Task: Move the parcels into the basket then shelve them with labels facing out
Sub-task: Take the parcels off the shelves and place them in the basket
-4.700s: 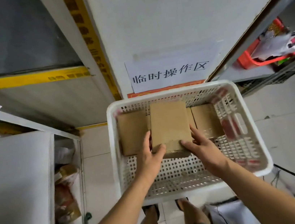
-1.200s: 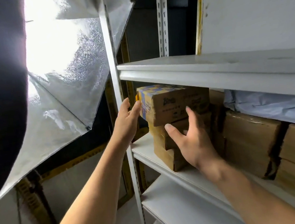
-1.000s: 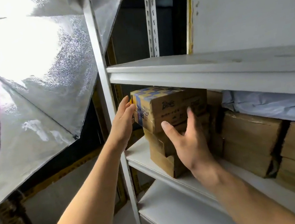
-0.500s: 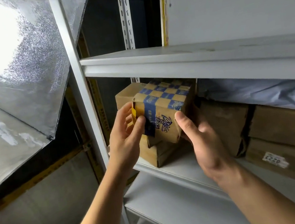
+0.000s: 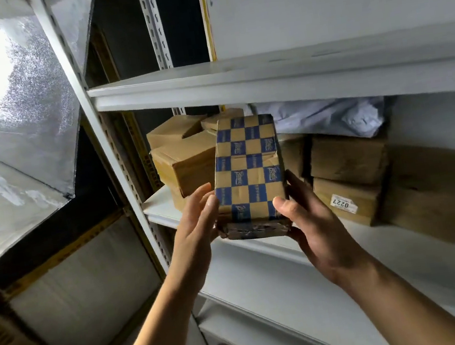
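So the checkered parcel (image 5: 248, 175) is up in the air in front of the middle shelf (image 5: 164, 210), not resting on anything. Left hand (image 5: 198, 223) grips its left edge, right hand (image 5: 309, 219) is wrapped round the lower right corner. Its long axis runs upright, tilted a bit away from the person, with the blue-and-tan pattern facing the camera and no label visible on that side. The stack of plain brown boxes (image 5: 187, 163) sits right behind it, so I'd guess it needs turning before it goes back. The labelled box (image 5: 344, 202) is off to the right.
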